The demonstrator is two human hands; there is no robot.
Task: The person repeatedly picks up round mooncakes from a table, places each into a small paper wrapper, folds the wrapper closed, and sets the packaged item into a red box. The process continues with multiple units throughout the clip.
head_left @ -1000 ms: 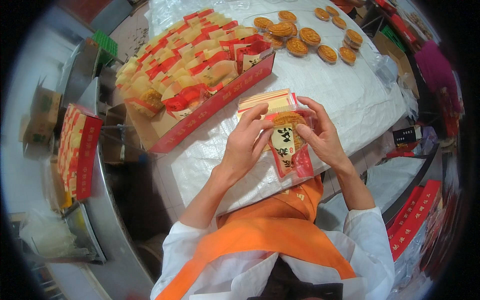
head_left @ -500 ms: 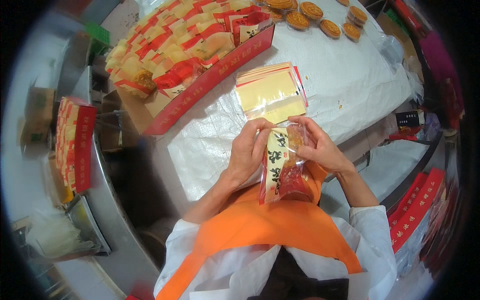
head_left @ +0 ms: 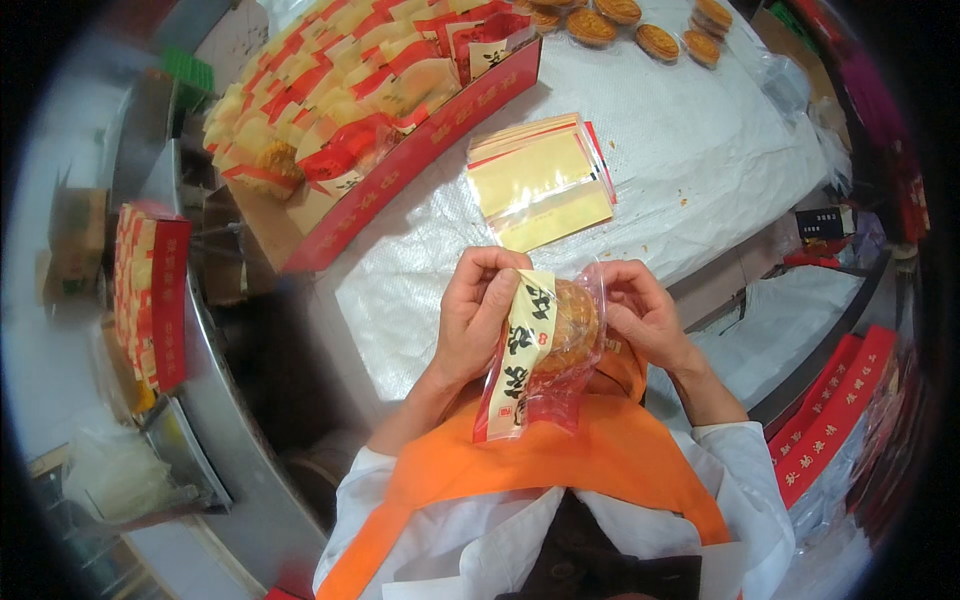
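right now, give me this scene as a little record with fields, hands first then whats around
left hand: grips upper left edge of mooncake bag
right hand: grips its upper right edge
bag contents: a mooncake, visible through clear film
beyond hands: stack of flat cream-and-red bags on white woven sheet
left of stack: red-sided carton of filled packets
upper edge of view: more mooncakes

The packet [head_left: 540, 350] is glossy plastic, the apron [head_left: 622, 445] matt cloth, the counter [head_left: 262, 505] smooth metal.
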